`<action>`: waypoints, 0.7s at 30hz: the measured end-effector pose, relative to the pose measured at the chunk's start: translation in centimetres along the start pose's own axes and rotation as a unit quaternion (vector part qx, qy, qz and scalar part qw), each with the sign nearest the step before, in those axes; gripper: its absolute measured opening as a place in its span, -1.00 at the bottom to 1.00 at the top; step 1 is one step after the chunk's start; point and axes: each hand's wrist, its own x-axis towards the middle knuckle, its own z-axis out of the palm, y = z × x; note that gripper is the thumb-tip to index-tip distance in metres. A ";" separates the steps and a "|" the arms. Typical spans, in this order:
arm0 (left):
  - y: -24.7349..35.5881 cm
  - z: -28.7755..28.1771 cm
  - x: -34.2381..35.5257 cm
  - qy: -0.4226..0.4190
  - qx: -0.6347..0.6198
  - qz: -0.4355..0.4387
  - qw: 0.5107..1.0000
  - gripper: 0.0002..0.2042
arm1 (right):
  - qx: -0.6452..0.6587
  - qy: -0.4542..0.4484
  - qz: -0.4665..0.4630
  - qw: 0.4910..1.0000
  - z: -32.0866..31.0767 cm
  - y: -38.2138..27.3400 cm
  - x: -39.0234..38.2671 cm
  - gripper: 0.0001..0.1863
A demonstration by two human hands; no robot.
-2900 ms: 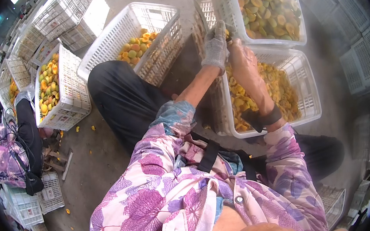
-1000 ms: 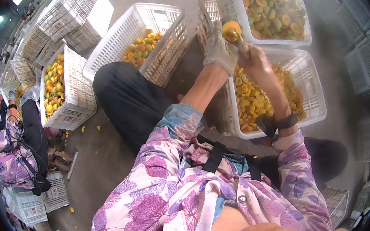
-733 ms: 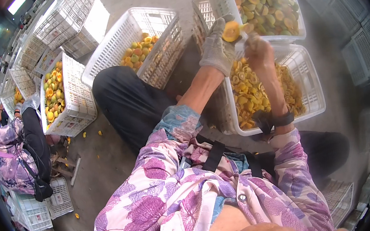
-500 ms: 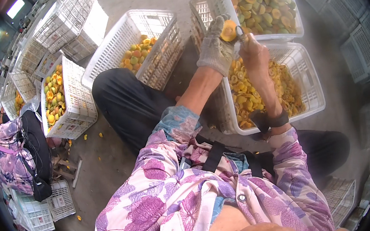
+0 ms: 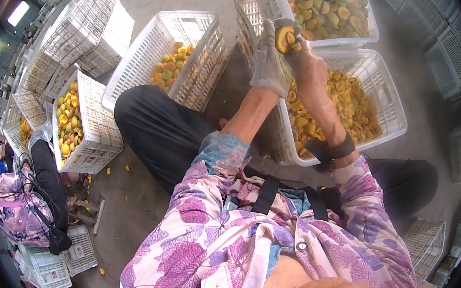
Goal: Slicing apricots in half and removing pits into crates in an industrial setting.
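Observation:
My left hand [image 5: 269, 64], in a dirty knitted work glove, grips a yellow-fleshed fruit half [image 5: 286, 39] that looks like a peach, its cut face turned up with a dark ring around the middle. My bare right hand [image 5: 310, 67] is closed against the fruit's right side, around a small metal pitting tool that is mostly hidden now. Below my hands stands a white crate [image 5: 396, 105] holding yellow fruit scraps [image 5: 335, 113]. Beyond it, a raised white crate [image 5: 338, 44] is full of fruit halves [image 5: 325, 4].
At my left knee stands a white crate [image 5: 122, 76] partly filled with fruit; another full one [image 5: 102, 129] is further left. Stacked crates [image 5: 80, 27] line the far left. A person in a floral top [image 5: 16, 214] sits at the left. Fruit bits [image 5: 127, 168] lie on the floor.
Both hands have come closer together and turned the fruit. The metal loop, visible before at its right edge, is now mostly covered, and a dark ring shows in the cut face.

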 end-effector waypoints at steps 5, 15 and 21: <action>0.4 0.0 -0.2 0.073 0.019 -0.016 0.997 -0.64 | 0.040 -0.041 -0.045 0.997 0.6 1.0 -0.3 -0.70; -0.5 -1.3 0.9 -0.008 0.152 0.030 0.988 -0.50 | 0.242 -0.367 0.114 0.891 -4.3 1.4 0.8 -0.84; -2.6 -3.1 1.3 0.032 0.226 0.083 0.970 -0.52 | 0.230 -0.399 0.181 0.869 -5.7 -0.1 0.0 -0.83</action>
